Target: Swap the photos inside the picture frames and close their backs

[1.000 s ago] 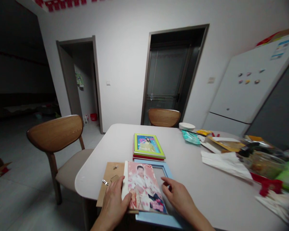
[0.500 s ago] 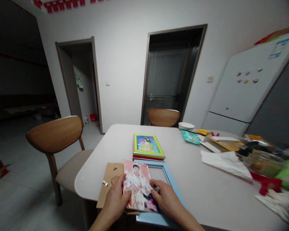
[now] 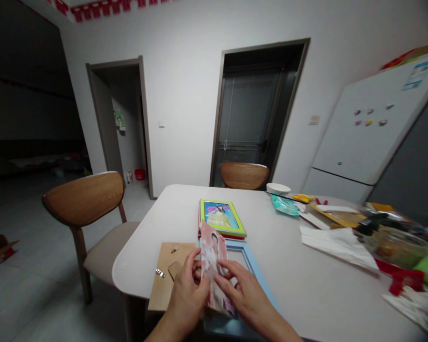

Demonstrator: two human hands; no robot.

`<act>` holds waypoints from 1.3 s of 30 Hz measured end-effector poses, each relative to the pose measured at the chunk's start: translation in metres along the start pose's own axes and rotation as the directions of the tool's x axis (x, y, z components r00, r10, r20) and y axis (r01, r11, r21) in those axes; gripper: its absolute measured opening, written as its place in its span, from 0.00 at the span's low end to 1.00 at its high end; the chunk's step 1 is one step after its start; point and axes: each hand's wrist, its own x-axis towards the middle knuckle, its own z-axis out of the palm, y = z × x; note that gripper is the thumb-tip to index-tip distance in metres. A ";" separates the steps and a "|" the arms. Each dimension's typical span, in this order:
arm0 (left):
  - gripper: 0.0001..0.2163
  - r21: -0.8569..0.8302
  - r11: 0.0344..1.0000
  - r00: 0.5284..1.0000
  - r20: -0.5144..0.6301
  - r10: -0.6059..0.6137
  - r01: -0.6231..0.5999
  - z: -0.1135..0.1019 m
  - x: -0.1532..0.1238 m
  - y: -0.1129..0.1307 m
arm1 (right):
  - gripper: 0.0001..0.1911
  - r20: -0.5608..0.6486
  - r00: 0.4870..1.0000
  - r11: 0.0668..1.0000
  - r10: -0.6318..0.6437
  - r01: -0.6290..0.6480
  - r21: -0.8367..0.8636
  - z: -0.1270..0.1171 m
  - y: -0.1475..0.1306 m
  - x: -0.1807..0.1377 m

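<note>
A pink photo print point(image 3: 214, 247) is held up and turned partly edge-on between my two hands. My left hand point(image 3: 188, 285) pinches its left edge, and my right hand point(image 3: 244, 287) has its fingers on the print's face and right edge. Underneath lies a light blue picture frame point(image 3: 255, 261), partly covered by the hands and the print. To its left is a brown backing board point(image 3: 160, 289) with metal clips and a wire loop. Just beyond the print sits a yellow-green framed picture point(image 3: 237, 223), stacked on something red.
On the table's point(image 3: 299, 289) right side lie white paper point(image 3: 338, 247), a teal packet point(image 3: 284, 205), a white bowl point(image 3: 278, 189) and a clear food container point(image 3: 395, 247). Wooden chairs stand left point(image 3: 83, 197) and at the far side point(image 3: 244, 175).
The photo print was facing me nearly flat; now it is turned and raised more upright. My left hand has moved right, and my right hand's fingers have shifted onto the print's face.
</note>
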 end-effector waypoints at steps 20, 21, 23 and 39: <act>0.26 0.557 0.802 0.894 0.443 -0.068 -0.215 0.009 -0.019 -0.011 | 0.29 -0.082 0.887 0.846 0.454 -0.401 0.352 -0.051 0.051 -0.008; 0.24 0.546 0.806 0.896 0.441 -0.045 -0.229 0.008 -0.019 -0.012 | 0.30 -0.102 0.882 0.845 0.460 -0.400 0.356 -0.044 0.055 -0.008; 0.21 0.531 0.812 0.900 0.435 -0.018 -0.241 0.007 -0.019 -0.013 | 0.31 -0.121 0.879 0.842 0.462 -0.392 0.370 -0.030 0.062 -0.006; 0.14 0.479 0.858 0.950 0.310 0.035 -0.188 -0.011 -0.024 -0.029 | 0.30 -0.114 0.922 0.929 0.370 -0.366 0.053 -0.022 0.064 -0.005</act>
